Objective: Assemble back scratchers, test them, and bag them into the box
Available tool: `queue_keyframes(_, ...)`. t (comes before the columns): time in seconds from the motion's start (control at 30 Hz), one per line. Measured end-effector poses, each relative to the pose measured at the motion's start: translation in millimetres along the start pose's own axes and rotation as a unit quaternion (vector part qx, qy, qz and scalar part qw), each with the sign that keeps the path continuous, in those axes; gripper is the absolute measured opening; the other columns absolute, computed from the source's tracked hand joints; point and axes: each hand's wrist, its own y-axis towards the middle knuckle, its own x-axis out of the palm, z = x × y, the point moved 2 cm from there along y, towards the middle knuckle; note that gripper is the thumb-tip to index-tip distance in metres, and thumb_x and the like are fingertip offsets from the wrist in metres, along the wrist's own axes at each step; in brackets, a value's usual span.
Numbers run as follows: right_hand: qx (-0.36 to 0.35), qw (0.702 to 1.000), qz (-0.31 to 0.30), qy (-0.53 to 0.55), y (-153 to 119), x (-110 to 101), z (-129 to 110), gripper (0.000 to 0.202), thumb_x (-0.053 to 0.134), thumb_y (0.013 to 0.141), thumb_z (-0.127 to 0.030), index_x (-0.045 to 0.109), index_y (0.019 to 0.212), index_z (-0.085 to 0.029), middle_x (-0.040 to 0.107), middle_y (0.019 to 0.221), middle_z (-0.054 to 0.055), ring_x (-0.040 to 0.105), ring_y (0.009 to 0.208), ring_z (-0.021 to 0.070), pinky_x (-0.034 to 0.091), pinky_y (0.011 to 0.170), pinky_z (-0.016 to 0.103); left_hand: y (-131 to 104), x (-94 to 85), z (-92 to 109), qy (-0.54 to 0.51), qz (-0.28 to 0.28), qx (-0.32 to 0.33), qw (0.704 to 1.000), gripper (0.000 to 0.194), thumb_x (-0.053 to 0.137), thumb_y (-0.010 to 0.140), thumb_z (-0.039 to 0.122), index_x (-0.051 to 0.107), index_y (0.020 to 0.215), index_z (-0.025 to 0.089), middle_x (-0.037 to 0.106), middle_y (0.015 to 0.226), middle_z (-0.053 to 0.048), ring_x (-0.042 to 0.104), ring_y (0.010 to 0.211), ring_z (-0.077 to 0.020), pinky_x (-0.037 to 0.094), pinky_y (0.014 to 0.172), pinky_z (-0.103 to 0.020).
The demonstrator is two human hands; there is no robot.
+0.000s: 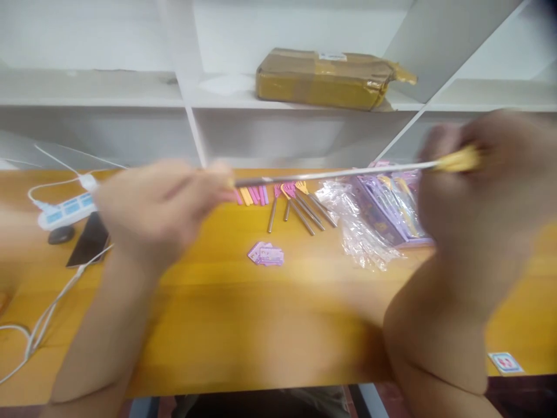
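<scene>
A telescopic back scratcher, its metal rod drawn out long, stretches almost level between my two hands above the table. My left hand is closed around its thicker end. At the other end my right hand, smeared by motion, grips the yellow claw head. Behind the rod lie several back scratchers with pink and orange claws and shortened metal handles. Beside them is a row of pink, orange and purple strips. A small pile of purple cards sits nearer to me.
Crumpled clear plastic bags lie beside a purple box of wrapped back scratchers. At left are a power strip, a phone and white cables. A taped carton rests on the shelf. A square card lies near the front edge.
</scene>
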Motion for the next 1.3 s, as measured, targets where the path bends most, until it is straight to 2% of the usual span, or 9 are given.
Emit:
queue_keyframes(0.03,-0.033,0.999,0.004,0.023,-10.1,-0.8,-30.8,0.027,0.042,0.104,-0.036,0.053,0.085,-0.021,0.046,0.069,0.005,0.03,0.061,0.0169,0.016,0.064,0.036,0.4,0.8,17.8,-0.013,-0.007,0.005,1.0,0.022,0.062,0.104,0.043,0.079,0.093,0.034,0.055,0.062,0.001,0.044,0.057,-0.0149,0.022,0.058,-0.032)
queue_keyframes(0.1,-0.109,0.988,-0.081,0.079,-26.7,5.7,-77.2,0.019,0.048,0.101,-0.031,0.055,0.087,-0.021,0.052,0.069,0.005,0.038,0.059,0.0161,0.019,0.062,0.033,-2.7,4.6,39.7,-0.029,-0.055,0.012,0.998,0.028,0.054,0.108,0.045,0.079,0.099,0.034,0.061,0.067,0.0,0.049,0.058,-0.0156,0.022,0.056,-0.033)
queue_keyframes(0.17,-0.131,0.975,-0.151,0.094,-34.9,13.1,-97.6,0.014,0.053,0.097,-0.029,0.056,0.087,-0.02,0.056,0.07,0.004,0.043,0.058,0.016,0.02,0.062,0.031,-7.2,9.0,44.0,-0.025,-0.066,0.03,0.997,0.027,0.054,0.107,0.047,0.078,0.109,0.035,0.064,0.069,-0.001,0.051,0.058,-0.0166,0.022,0.055,-0.032)
queue_keyframes(0.33,-0.12,0.962,-0.235,0.074,-30.1,14.2,-91.0,0.01,0.051,0.096,-0.026,0.057,0.092,-0.02,0.064,0.075,0.004,0.048,0.06,0.0163,0.019,0.06,0.03,-10.3,22.5,29.8,-0.034,-0.003,0.08,0.996,0.019,0.065,0.103,0.042,0.077,0.104,0.027,0.07,0.072,-0.001,0.057,0.062,-0.0156,0.026,0.054,-0.032)
queue_keyframes(0.53,-0.155,0.956,-0.239,0.066,-29.2,4.7,-86.9,0.014,0.049,0.101,-0.029,0.058,0.097,-0.019,0.066,0.08,0.005,0.047,0.059,0.0159,0.018,0.058,0.03,-9.2,23.9,27.7,-0.041,-0.012,0.097,0.994,0.016,0.069,0.101,0.037,0.073,0.099,0.022,0.073,0.075,0.0,0.062,0.064,-0.0152,0.033,0.055,-0.031)
queue_keyframes(0.77,-0.292,0.876,-0.343,0.171,-47.1,-18.4,-83.3,0.038,0.035,0.114,-0.051,0.054,0.104,-0.019,0.062,0.078,0.002,0.049,0.058,0.0156,0.017,0.056,0.031,-3.9,1.9,8.2,-0.073,-0.047,0.118,0.989,0.016,0.066,0.102,0.043,0.073,0.101,0.029,0.077,0.082,0.0,0.068,0.072,-0.0189,0.04,0.064,-0.035)
queue_keyframes(0.93,-0.292,0.864,-0.351,0.213,-47.3,-20.8,-86.0,0.036,0.036,0.115,-0.046,0.055,0.098,-0.02,0.064,0.084,0.002,0.048,0.059,0.0137,0.022,0.058,0.031,-2.8,-8.5,5.8,-0.089,-0.05,0.164,0.981,0.012,0.068,0.102,0.036,0.07,0.111,0.029,0.08,0.092,0.0,0.07,0.076,-0.0189,0.042,0.065,-0.037)
queue_keyframes(1.1,-0.281,0.864,-0.312,0.277,-41.9,-16.0,-90.0,0.035,0.037,0.115,-0.043,0.059,0.1,-0.02,0.064,0.096,0.004,0.055,0.075,0.0158,0.034,0.067,0.031,-3.9,-10.3,6.6,-0.098,-0.047,0.138,0.985,0.007,0.066,0.103,0.031,0.067,0.108,0.028,0.079,0.09,0.001,0.072,0.078,-0.0195,0.046,0.068,-0.037)
queue_keyframes(1.3,-0.349,0.874,-0.15,0.304,-45.4,-7.4,-100.1,0.031,0.044,0.113,-0.034,0.066,0.102,-0.017,0.063,0.086,0.004,0.053,0.076,0.0158,0.036,0.067,0.03,-9.3,-3.5,21.5,-0.103,-0.061,0.133,0.984,0.009,0.065,0.103,0.029,0.068,0.11,0.025,0.08,0.093,-0.001,0.074,0.08,-0.019,0.05,0.067,-0.034)
